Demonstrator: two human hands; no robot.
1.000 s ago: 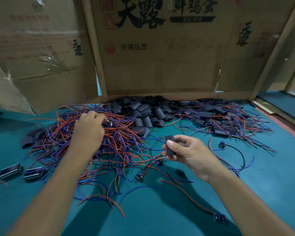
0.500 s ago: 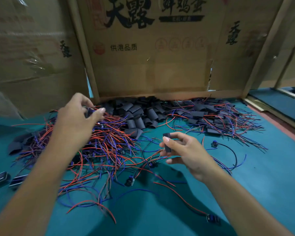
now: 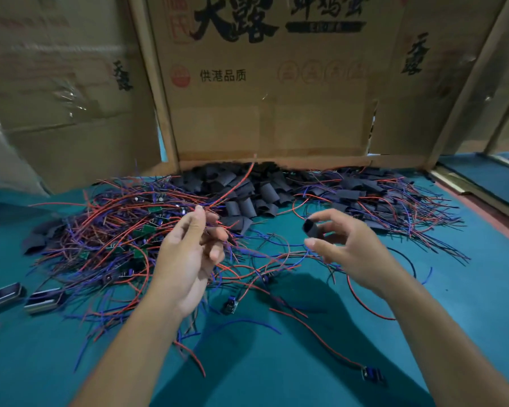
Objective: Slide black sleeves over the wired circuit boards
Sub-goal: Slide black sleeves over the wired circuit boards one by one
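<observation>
My right hand [image 3: 347,251] pinches a short black sleeve [image 3: 311,229] between thumb and fingers, its open end turned left. My left hand [image 3: 193,251] is raised over the table and pinches red and blue wires [image 3: 232,189] that trail up and back; the board on them is hidden behind my fingers. A big tangle of wired circuit boards [image 3: 124,230] with red and blue leads lies left of centre. A heap of loose black sleeves [image 3: 247,195] sits against the cardboard wall.
Cardboard walls [image 3: 271,113] close off the back of the teal table [image 3: 276,362]. Sleeved boards with wires [image 3: 373,201] pile at the right. Two dark flat cases [image 3: 24,298] lie at the left edge. Single wired boards [image 3: 372,374] lie near the front.
My left hand has lifted out of the wire tangle and come toward the centre, drawing wires with it. My right hand has turned the sleeve's opening toward the left hand.
</observation>
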